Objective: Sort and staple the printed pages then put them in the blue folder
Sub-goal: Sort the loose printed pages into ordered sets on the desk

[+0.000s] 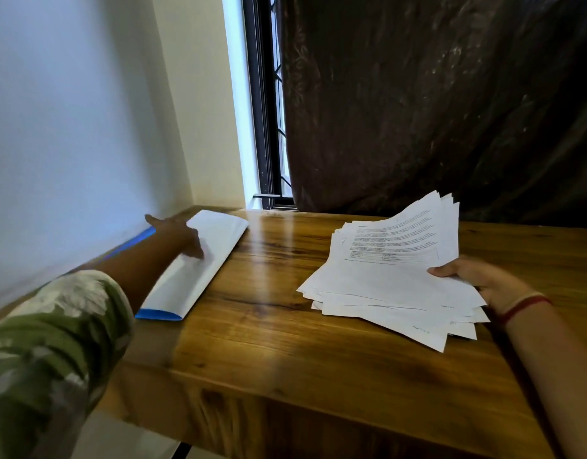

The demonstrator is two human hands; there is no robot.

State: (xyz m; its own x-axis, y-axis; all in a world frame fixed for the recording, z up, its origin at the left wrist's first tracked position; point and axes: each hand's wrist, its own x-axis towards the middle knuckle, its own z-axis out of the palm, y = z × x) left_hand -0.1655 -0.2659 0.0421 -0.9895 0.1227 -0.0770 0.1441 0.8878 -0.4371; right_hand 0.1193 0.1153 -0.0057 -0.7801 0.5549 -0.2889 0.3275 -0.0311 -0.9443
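Bench [268, 342]: 1 blue folder [159, 315] at left wall, white sheet on top; left hand [179, 236] spread flat on it. Pages [391, 279], loose pile at right, pinched by right hand [477, 279].

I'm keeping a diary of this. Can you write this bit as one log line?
left hand: flat on white-topped blue folder | right hand: holding loose printed pages | wooden table

The left hand [179, 235] reaches out toward the far left corner of the tabletop [285, 326], arm nearly straight, palm down, fingers spread, blurred. The right hand [484, 279] sits near the right edge, fingers curled in a grip, thumb on top.
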